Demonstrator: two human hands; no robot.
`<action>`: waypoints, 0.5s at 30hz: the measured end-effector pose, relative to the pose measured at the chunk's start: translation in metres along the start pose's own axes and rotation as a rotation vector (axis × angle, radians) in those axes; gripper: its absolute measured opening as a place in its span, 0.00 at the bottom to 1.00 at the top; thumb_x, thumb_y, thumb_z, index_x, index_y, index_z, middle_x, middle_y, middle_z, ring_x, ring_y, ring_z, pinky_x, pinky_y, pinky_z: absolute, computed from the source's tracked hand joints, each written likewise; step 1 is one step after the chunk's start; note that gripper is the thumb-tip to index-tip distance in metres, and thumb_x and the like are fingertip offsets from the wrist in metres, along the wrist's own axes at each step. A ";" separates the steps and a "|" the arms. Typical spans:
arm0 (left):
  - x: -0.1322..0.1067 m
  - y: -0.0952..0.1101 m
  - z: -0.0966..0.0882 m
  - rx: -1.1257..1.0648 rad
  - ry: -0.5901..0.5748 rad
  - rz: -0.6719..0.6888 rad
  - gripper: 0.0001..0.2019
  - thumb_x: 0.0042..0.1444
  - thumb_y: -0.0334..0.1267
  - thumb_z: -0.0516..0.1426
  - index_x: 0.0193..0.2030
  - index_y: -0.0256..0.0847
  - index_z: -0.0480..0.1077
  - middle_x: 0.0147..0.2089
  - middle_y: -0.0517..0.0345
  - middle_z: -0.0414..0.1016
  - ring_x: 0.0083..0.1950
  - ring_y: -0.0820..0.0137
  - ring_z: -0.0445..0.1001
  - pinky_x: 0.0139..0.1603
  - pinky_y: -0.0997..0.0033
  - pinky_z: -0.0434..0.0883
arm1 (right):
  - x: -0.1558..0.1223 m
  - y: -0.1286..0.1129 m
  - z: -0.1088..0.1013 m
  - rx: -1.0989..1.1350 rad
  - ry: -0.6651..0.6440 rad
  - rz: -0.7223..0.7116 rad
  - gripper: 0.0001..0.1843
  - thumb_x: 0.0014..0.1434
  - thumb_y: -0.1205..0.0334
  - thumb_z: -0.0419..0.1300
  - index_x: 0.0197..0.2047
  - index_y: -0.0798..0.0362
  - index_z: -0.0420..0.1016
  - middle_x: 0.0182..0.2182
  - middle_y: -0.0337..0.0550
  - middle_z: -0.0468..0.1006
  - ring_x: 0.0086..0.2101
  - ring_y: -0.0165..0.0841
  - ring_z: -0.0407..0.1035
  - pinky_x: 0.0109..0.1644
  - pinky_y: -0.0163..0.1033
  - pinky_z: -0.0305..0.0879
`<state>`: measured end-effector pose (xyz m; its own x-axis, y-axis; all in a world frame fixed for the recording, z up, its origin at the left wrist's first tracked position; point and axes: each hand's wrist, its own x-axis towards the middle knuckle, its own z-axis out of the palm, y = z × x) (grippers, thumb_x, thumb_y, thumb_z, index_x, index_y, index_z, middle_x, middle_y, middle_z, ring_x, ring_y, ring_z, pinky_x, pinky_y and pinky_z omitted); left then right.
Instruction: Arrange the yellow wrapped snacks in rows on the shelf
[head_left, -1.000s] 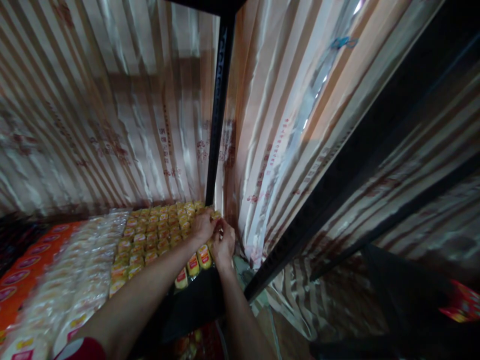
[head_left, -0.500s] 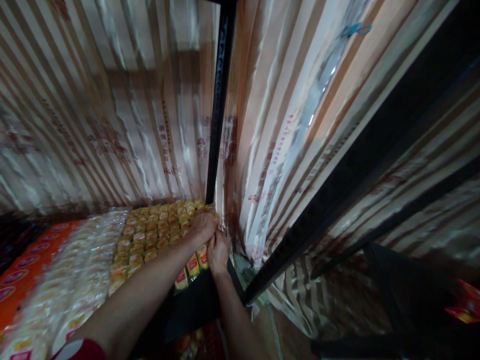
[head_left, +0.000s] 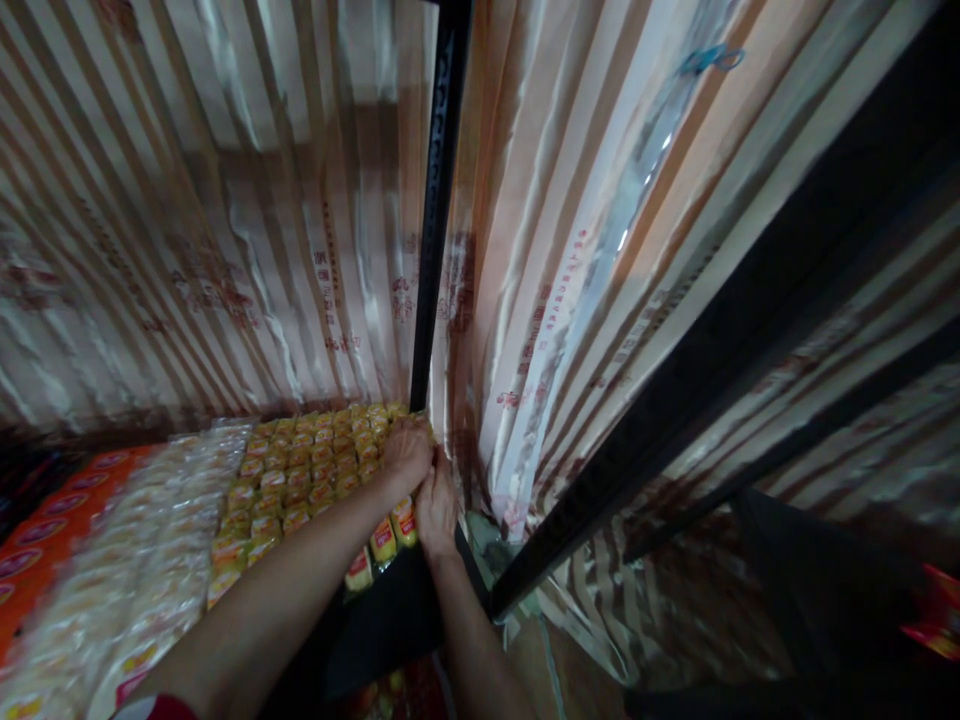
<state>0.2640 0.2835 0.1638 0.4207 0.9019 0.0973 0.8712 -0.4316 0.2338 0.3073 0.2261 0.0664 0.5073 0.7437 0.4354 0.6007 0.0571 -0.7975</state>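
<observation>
Small yellow wrapped food packets (head_left: 322, 470) stand in tight rows on a dark shelf (head_left: 390, 630). At the back right corner of these rows, my left hand (head_left: 409, 452) lies over the packets with its fingers curled down. What its fingertips hold is hidden. Close below it, my right hand (head_left: 437, 505) rests along the right end of the rows, fingers fairly straight and pointing away from me. Both hands touch or nearly touch each other at the corner. Front packets with red labels show between my forearms.
Left of the yellow rows lie clear-wrapped pale packets (head_left: 157, 550) and an orange printed sheet or box (head_left: 67, 520). A black upright post (head_left: 435, 210) rises behind the corner. Striped plastic curtain (head_left: 300, 230) hangs behind and right. A second dark post (head_left: 645, 430) slants across the right.
The view has shifted slightly. My right hand has moved a little up towards my left, its fingers straighter; my left hand stays at the back corner.
</observation>
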 end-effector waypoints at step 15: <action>-0.009 -0.003 -0.004 -0.108 0.069 0.061 0.13 0.56 0.32 0.47 0.46 0.35 0.67 0.47 0.46 0.69 0.49 0.65 0.67 0.48 0.67 0.66 | -0.001 -0.003 -0.009 -0.034 -0.030 -0.005 0.31 0.63 0.54 0.35 0.61 0.67 0.53 0.60 0.60 0.56 0.61 0.39 0.48 0.63 0.51 0.45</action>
<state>0.2564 0.2766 0.1661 0.4506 0.8743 0.1802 0.8106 -0.4853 0.3278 0.3107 0.2192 0.0716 0.4860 0.7633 0.4257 0.6241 0.0380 -0.7805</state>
